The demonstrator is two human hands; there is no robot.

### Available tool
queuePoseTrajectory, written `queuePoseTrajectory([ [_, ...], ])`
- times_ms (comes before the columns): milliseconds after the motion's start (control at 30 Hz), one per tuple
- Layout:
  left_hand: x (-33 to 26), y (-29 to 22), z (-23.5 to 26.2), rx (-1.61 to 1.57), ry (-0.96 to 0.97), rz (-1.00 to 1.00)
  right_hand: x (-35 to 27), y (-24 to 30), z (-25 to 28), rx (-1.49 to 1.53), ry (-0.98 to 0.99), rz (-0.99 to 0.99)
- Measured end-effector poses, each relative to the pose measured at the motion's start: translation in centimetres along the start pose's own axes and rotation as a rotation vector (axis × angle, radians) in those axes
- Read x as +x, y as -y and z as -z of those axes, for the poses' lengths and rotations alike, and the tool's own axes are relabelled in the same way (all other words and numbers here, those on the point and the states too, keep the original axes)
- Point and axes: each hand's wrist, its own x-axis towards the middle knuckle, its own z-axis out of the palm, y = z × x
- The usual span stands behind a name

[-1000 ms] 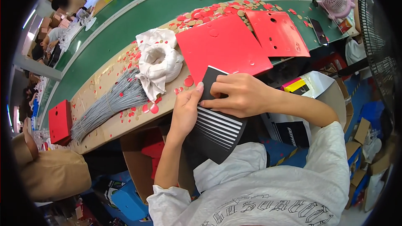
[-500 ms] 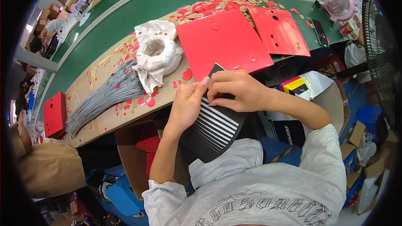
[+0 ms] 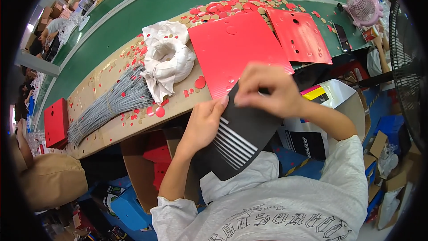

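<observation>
A black sheet point(image 3: 249, 127) with a row of long pale slots lies over my lap, its upper edge near the table's front. My left hand point(image 3: 203, 122) grips its left edge, thumb on top. Over the sheet's upper part hovers my right hand point(image 3: 269, 90), blurred, its thumb and fingertips pinched together. Whatever that pinch may hold is too small to make out. Just beyond both hands a large red sheet point(image 3: 240, 49) rests on the table.
A second red sheet point(image 3: 303, 35) with holes, a white cloth ring point(image 3: 171, 60), a bundle of grey wires point(image 3: 113, 102) and scattered red and tan discs point(image 3: 223, 8) cover the table. A phone point(image 3: 342, 37) and pink fan point(image 3: 363, 6) stand right. An open carton point(image 3: 139, 158) sits below.
My right hand has lifted up and to the right from the black sheet, uncovering more of its upper part. My left hand keeps its grip, shifted slightly right and down.
</observation>
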Motion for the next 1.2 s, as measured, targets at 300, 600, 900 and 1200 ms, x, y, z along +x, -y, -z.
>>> queuePoseTrajectory([
  [300,-0.9,-1.5,-1.9,0.456,-0.17,-0.485,5.6,-8.6,1.6,-0.192,0.124,-0.176],
  [600,0.2,-0.8,-1.8,0.289,-0.076,-0.501,5.6,-9.1,1.4,-0.154,0.111,-0.293],
  [900,0.4,-0.4,-2.3,0.564,-0.21,-0.525,5.4,-9.2,1.1,-0.189,0.055,-0.207],
  [1200,0.6,-0.8,-3.0,0.733,-0.212,-0.541,4.6,-9.3,0.9,-0.509,-0.189,-0.006],
])
